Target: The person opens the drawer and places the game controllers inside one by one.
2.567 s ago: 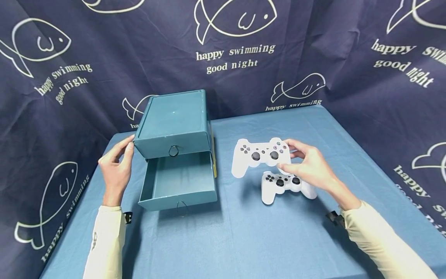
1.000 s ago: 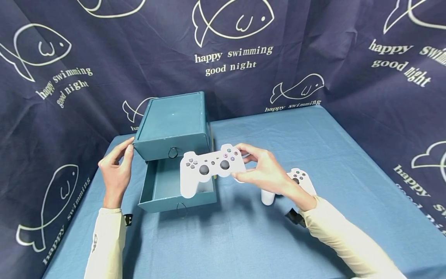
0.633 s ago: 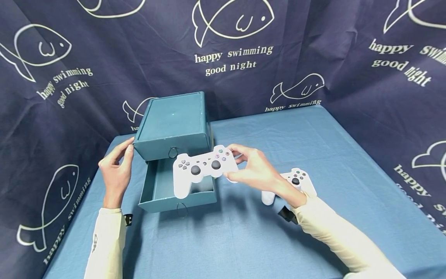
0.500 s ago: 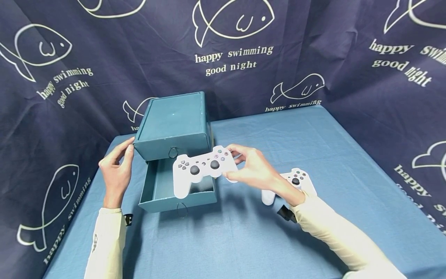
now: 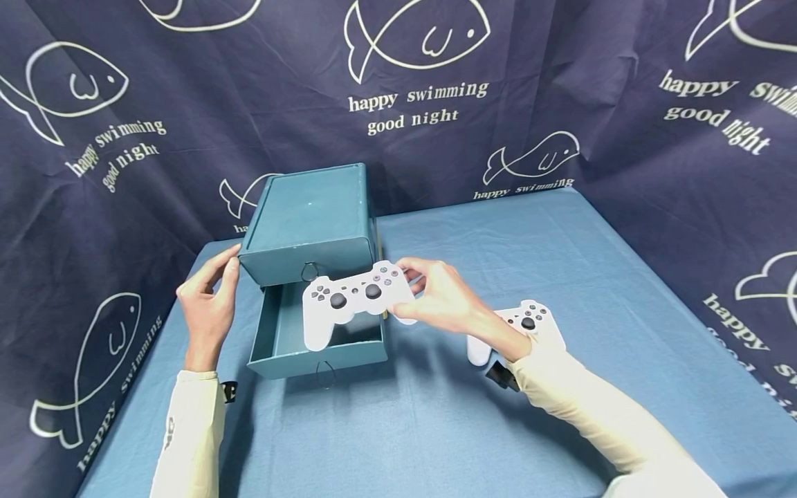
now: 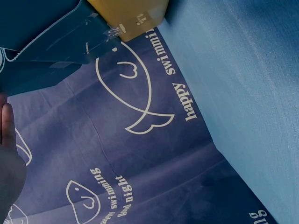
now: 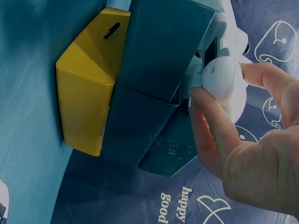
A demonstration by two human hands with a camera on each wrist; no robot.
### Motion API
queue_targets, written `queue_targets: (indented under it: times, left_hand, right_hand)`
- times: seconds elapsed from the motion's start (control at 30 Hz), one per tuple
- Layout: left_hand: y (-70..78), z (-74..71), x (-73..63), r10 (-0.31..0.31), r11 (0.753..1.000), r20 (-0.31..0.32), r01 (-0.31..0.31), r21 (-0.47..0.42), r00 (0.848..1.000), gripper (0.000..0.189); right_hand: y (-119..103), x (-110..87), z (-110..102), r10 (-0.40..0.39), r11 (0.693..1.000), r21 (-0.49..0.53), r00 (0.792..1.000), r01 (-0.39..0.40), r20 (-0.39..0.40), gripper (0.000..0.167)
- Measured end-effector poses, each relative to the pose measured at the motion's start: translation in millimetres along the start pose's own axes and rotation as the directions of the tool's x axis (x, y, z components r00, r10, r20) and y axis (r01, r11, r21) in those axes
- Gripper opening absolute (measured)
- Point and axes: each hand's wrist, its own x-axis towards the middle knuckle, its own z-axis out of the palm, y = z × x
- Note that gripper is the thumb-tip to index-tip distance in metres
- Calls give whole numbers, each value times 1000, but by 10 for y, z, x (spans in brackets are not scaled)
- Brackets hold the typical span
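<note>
My right hand [image 5: 442, 297] holds a white game controller [image 5: 320, 321] by its right grip, thumb in front and fingers behind. In the head view the controller overlaps the pulled-out lower drawer [image 5: 317, 364] of a teal two-drawer box [image 5: 308, 204]. Its upper drawer is closed. With thumb and fingertips, my left hand [image 5: 205, 297] touches the box's front left corner. The right wrist view shows the held controller [image 7: 219, 77] close in front of the box, its far grip hidden. A second white controller [image 5: 551, 332] lies on the table, partly hidden by my right forearm.
A yellow block-like thing [image 7: 86, 102] stands against the box's right side, with only a sliver showing in the head view. Blue cloth [image 5: 398, 429] covers the table. Dark blue fish-print curtains [image 5: 423, 159] hang behind and at both sides.
My right hand has carried the controller leftward from above the other controller to over the lower drawer, moving only slightly in the last half second. The left hand stays at the box's corner.
</note>
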Motion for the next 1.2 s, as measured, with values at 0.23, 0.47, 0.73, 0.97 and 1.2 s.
queue_targets:
  times: [0.23, 0.47, 0.73, 0.97, 1.2]
  left_hand:
    - [-7, 2, 0, -3, 1000, -3, 3, 3, 1000, 26]
    - [10, 0, -4, -5, 1000, -1, 5, -1, 1000, 25]
    - [15, 0, 1, -2, 1000, 0, 2, -2, 1000, 25]
    - [14, -17, -7, 19, 1000, 5, -19, 2, 1000, 25]
    - [6, 2, 1, 4, 1000, -4, -4, -4, 1000, 25]
  right_hand:
    - [-43, 50, 45, 12, 1000, 3, 1000, -12, 8, 45]
    - [-97, 89, 107, 30, 1000, -6, 999, -30, 19, 45]
    - [-134, 141, 153, 23, 1000, -4, 999, -23, 23, 42]
    - [-158, 190, 211, 18, 1000, 0, 999, -18, 32, 42]
    - [-169, 213, 266, 8, 1000, 14, 1000, -9, 26, 40]
